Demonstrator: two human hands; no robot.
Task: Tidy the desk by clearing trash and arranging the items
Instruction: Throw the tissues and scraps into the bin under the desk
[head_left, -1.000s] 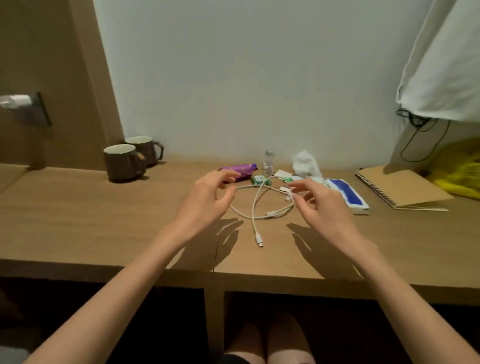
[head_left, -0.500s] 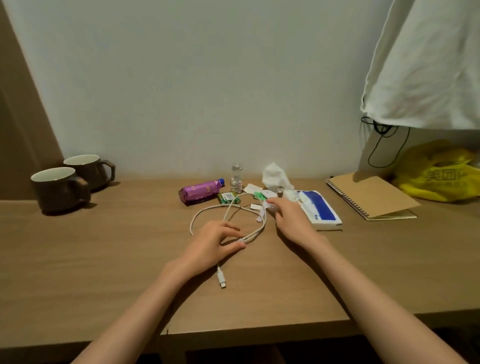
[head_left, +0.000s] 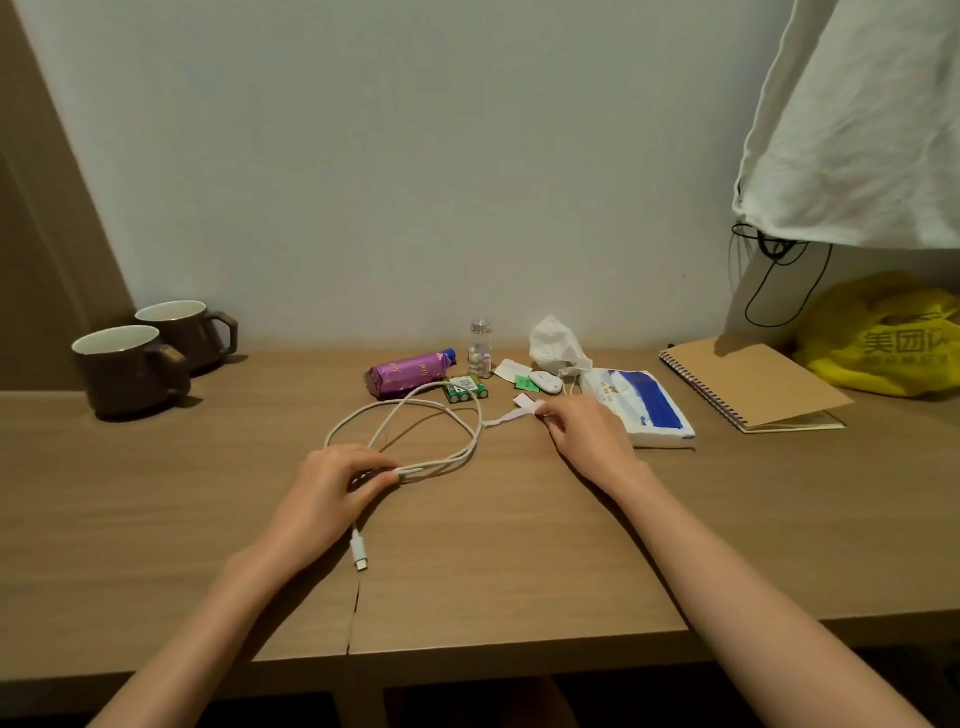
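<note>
On the desk (head_left: 156, 493), the white charging cable (head_left: 475, 431) lies looped centrally. Both hands have dropped onto it: the left hand (head_left: 332, 493) grips doubled strands above the USB-C plug (head_left: 359, 553), and the right hand (head_left: 587, 436) pinches its white tie (head_left: 511, 415). Coiling seems begun.

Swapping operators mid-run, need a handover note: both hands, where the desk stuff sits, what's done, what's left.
Left hand grips the white cable where its loops meet. Right hand pinches the white strip running off the loop.
Clutter sits at the back of the desk: purple packet, batteries, small bottle, crumpled tissue, tissue pack. Notebook right, two mugs left.
Done: nothing visibly cleared. Left: bundle the cable, bin the trash, arrange the rest.
</note>
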